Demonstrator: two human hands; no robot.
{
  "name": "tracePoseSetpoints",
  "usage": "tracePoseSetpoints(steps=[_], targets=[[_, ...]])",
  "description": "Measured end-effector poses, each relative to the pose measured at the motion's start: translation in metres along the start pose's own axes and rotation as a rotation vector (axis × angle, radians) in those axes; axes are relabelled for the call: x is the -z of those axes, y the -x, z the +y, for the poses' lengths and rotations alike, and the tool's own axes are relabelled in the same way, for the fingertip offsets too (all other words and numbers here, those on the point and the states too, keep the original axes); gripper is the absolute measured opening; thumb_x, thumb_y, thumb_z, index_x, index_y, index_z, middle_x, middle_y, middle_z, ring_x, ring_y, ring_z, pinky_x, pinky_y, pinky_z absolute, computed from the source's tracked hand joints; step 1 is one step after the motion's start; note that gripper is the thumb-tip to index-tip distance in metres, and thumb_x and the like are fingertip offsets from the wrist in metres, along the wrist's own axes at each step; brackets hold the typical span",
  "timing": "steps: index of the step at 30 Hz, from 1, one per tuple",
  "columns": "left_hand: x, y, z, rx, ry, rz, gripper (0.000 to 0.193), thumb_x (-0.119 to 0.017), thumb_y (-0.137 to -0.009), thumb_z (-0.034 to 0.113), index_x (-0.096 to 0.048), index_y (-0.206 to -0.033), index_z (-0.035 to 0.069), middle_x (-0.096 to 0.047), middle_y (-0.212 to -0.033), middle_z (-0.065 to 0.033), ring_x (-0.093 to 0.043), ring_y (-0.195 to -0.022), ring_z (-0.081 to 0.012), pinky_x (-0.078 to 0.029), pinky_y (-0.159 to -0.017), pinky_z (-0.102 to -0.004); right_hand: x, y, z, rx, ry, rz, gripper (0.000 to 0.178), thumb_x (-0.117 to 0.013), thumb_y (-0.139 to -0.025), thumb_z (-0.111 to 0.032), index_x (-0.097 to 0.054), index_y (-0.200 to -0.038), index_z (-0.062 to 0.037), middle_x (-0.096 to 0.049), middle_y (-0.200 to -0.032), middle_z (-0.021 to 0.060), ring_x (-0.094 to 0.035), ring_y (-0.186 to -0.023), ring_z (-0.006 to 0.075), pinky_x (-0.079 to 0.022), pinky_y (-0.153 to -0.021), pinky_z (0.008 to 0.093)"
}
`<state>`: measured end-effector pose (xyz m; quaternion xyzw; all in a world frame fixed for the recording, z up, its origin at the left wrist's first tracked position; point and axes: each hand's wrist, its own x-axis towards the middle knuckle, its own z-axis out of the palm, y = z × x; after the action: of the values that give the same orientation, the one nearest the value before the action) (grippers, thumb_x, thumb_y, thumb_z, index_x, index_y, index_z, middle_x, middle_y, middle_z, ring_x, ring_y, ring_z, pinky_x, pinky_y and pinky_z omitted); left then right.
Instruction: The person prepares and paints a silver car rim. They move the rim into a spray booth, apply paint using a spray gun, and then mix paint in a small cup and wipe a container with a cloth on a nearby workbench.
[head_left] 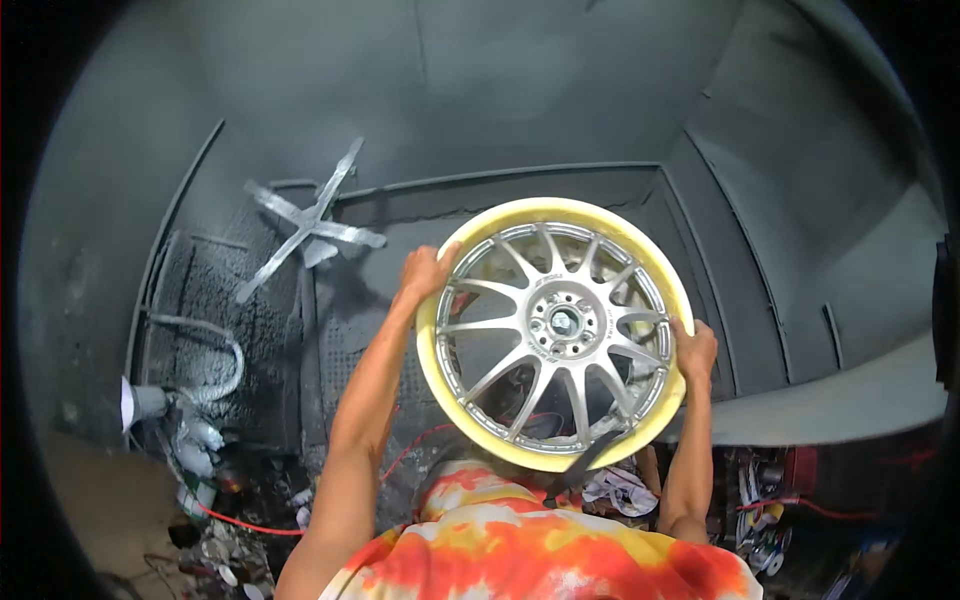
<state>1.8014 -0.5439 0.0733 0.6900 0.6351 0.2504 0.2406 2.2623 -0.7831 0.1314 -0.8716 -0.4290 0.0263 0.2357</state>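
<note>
Silver wheel, round and yellow-edged (pixel 548 336), between left grip (pixel 427 272) and right grip (pixel 696 350), both clamped on its sides; cross-shaped stand (pixel 313 222) leftward beyond the left, nearer grip.

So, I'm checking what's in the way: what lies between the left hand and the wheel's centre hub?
In the head view, the yellow outer rim and silver spokes with open gaps lie between the left hand and the centre hub.

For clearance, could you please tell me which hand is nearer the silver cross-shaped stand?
Left: the left hand is right of the stand; the right hand is farther right, across the wheel.
</note>
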Motion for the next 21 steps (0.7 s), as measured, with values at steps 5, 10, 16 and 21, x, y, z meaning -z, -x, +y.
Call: tracePoseSetpoints(steps=[5,10,16,21], targets=[[-0.017,-0.004,0.0,0.054,-0.044,-0.023,0.073,-0.057,-0.094,0.069,-0.08,-0.096,0.0,-0.075,-0.093,-0.0278,-0.072,-0.095,-0.0467,-0.055,-0.086,-0.0543,-0.018,0.003,0.016,-0.021,-0.022,0.005,0.049,-0.069,-0.095,-0.048,-0.072,-0.105,-0.0006,-0.074,-0.106,0.0266,-0.069,-0.103,0.0478,-0.052,-0.088,0.0544],[-0.007,0.01,0.007,0.054,0.129,0.23,0.07,-0.056,-0.098,0.064,-0.072,-0.081,-0.001,-0.071,-0.083,-0.0275,-0.069,-0.08,-0.0439,-0.05,-0.072,-0.0539,-0.015,0.013,0.003,0.096,-0.019,0.163,0.039,-0.078,-0.091,-0.036,-0.066,-0.105,-0.0019,-0.065,-0.104,0.0203,-0.064,-0.099,0.0416,-0.05,-0.088,0.05],[0.021,0.116,-0.046,0.011,0.315,0.568,0.055,-0.055,-0.104,0.047,-0.061,-0.08,-0.002,-0.062,-0.082,-0.0223,-0.061,-0.078,-0.0413,-0.047,-0.073,-0.0505,0.002,0.1,-0.04,0.756,-0.292,0.05,0.011,-0.069,-0.092,-0.007,-0.066,-0.097,0.0022,-0.061,-0.101,0.0187,-0.059,-0.099,0.0383,-0.046,-0.092,0.0489],[0.117,0.252,-0.181,0.237,0.081,0.958,0.039,-0.069,-0.098,0.035,-0.066,-0.084,-0.002,-0.067,-0.086,-0.0188,-0.066,-0.082,-0.0359,-0.05,-0.076,-0.0452,-0.001,0.243,-0.069,1.264,-0.493,-0.465,0.011,-0.079,-0.08,-0.01,-0.069,-0.08,-0.006,-0.065,-0.094,0.0107,-0.061,-0.093,0.0342,-0.045,-0.085,0.0467]])
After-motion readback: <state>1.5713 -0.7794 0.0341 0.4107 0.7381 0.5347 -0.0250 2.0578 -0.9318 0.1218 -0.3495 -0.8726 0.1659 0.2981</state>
